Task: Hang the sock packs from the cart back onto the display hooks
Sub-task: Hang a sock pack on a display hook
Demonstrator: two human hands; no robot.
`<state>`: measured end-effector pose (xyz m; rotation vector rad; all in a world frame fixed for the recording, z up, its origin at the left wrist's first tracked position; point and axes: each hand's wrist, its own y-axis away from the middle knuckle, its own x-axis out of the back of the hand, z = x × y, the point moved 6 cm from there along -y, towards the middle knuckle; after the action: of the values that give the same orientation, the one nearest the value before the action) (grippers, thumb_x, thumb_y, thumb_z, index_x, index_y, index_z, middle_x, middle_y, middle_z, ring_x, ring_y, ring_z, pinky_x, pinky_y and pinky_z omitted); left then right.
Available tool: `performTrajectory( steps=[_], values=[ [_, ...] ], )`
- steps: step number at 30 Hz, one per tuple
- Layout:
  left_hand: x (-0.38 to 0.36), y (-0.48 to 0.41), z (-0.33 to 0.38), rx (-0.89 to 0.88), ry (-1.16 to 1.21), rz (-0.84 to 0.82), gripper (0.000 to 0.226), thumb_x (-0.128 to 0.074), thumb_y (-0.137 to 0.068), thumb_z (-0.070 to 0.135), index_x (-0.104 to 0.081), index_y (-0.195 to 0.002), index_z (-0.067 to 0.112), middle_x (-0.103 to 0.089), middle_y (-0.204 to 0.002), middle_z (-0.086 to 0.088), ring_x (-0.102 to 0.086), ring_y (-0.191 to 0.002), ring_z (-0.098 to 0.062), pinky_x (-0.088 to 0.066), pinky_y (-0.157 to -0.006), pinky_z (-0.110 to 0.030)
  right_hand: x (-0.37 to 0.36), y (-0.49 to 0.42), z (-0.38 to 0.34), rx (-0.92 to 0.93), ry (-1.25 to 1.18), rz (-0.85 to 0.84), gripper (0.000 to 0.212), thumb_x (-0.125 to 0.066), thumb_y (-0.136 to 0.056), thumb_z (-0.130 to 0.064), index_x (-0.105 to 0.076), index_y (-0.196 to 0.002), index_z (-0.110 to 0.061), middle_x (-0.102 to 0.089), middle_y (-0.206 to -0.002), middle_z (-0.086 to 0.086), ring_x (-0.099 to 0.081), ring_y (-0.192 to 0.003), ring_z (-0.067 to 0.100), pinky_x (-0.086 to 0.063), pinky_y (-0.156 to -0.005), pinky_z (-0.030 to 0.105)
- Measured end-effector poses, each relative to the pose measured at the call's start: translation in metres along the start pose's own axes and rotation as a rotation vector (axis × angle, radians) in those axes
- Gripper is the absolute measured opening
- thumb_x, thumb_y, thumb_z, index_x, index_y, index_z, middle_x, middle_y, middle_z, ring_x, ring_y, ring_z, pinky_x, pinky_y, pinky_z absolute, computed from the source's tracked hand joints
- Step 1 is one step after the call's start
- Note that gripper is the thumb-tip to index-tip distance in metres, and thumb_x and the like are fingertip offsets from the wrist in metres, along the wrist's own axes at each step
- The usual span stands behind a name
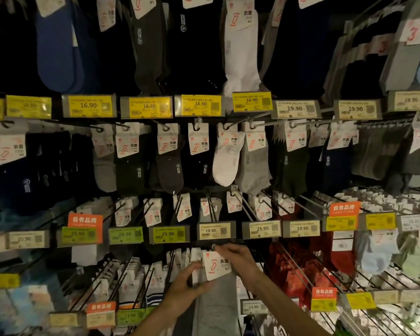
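A grey sock pack point(216, 301) with a white card label point(215, 266) hangs in front of me, low in the middle of the display. My left hand point(187, 287) grips the label's lower left edge. My right hand point(238, 259) pinches the label's top right corner, close to the tip of a display hook point(214, 246) just under a 19.90 price tag point(215, 231). Whether the label's hole sits on the hook cannot be told. The cart is out of view.
Rows of hooks carry dark, grey and white sock packs point(226, 163) above yellow and white price tags point(200, 105). Red sock packs point(298, 267) hang to the right. Bare wire hooks point(374, 282) jut out at the lower right, white-labelled packs point(134, 282) at the lower left.
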<state>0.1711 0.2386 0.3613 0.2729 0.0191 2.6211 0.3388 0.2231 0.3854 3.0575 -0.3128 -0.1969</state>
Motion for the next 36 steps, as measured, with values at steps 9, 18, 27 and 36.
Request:
performTrajectory(
  steps=[9, 18, 27, 36],
  values=[
    [0.021, 0.002, 0.012, 0.034, -0.023, 0.049, 0.050, -0.088, -0.073, 0.028, -0.065, -0.116, 0.039, -0.058, -0.119, 0.020, -0.055, -0.107, 0.001, -0.052, -0.075, -0.010, -0.001, -0.012, -0.010, 0.143, -0.030, 0.075, 0.016, -0.073, -0.087, -0.020, -0.075, -0.091, -0.005, -0.076, -0.085, 0.010, -0.073, -0.077, 0.022, -0.054, -0.060, 0.024],
    [0.028, -0.005, 0.024, -0.055, 0.017, 0.057, 0.052, -0.080, -0.080, 0.004, -0.064, -0.122, 0.030, -0.065, -0.122, 0.006, -0.062, -0.108, -0.003, -0.054, -0.076, -0.015, -0.003, -0.029, -0.005, 0.092, -0.155, 0.182, 0.015, -0.074, -0.085, -0.009, -0.069, -0.099, -0.010, -0.077, -0.086, 0.004, -0.074, -0.080, 0.019, -0.055, -0.060, 0.028],
    [0.021, -0.018, 0.015, -0.073, -0.051, 0.064, 0.046, -0.075, -0.087, 0.010, -0.061, -0.121, 0.037, -0.059, -0.130, 0.007, -0.054, -0.123, -0.012, -0.053, -0.079, -0.014, -0.003, -0.035, -0.014, 0.148, -0.132, 0.153, 0.022, -0.076, -0.082, -0.006, -0.067, -0.101, -0.013, -0.073, -0.084, -0.008, -0.069, -0.070, -0.003, -0.048, -0.053, 0.010],
    [0.021, -0.024, 0.005, -0.032, -0.092, 0.118, 0.043, -0.081, -0.082, 0.011, -0.065, -0.120, 0.023, -0.061, -0.126, 0.002, -0.055, -0.119, -0.015, -0.052, -0.094, -0.027, 0.004, -0.038, -0.007, 0.151, -0.030, 0.137, 0.035, -0.071, -0.086, -0.005, -0.061, -0.119, -0.001, -0.072, -0.103, 0.010, -0.071, -0.080, 0.006, -0.053, -0.064, 0.017]
  ],
)
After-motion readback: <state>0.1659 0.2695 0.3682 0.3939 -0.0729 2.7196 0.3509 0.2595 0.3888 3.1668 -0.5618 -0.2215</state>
